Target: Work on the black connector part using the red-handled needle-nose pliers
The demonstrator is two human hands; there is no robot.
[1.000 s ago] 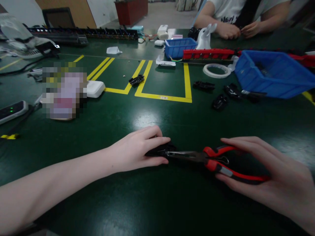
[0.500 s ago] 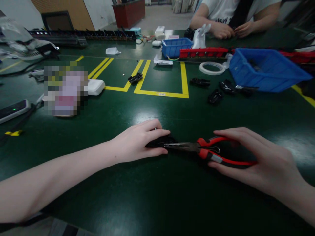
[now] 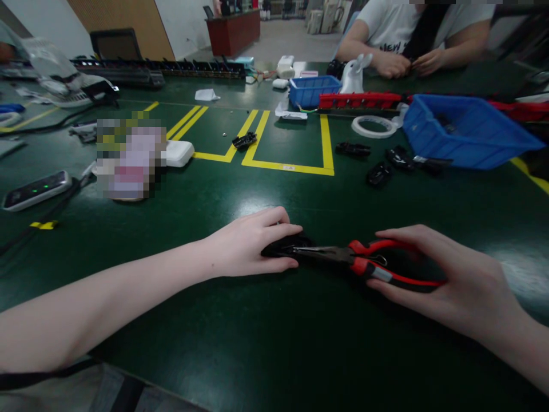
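My left hand (image 3: 253,243) rests on the green table and grips a small black part (image 3: 283,245) between thumb and fingers. My right hand (image 3: 463,280) holds red-handled needle-nose pliers (image 3: 364,257) by their spread handles. The long metal jaws point left, and their tips touch or overlap the right end of the black part. Between the handles a small wire spring shows. How far the jaw tips are apart is hard to make out. Most of the black part is hidden under my left fingers.
Loose black parts (image 3: 378,174) lie beyond my right hand, beside a large blue bin (image 3: 467,131) and a tape roll (image 3: 374,127). A blurred flat object (image 3: 135,163) and a white case (image 3: 179,154) lie at left. Across the table, a person's hands (image 3: 397,65) are together.
The whole view has shifted slightly, so the table and objects appear a little further right and mostly lower. Both hands keep their holds on the black part and the pliers.
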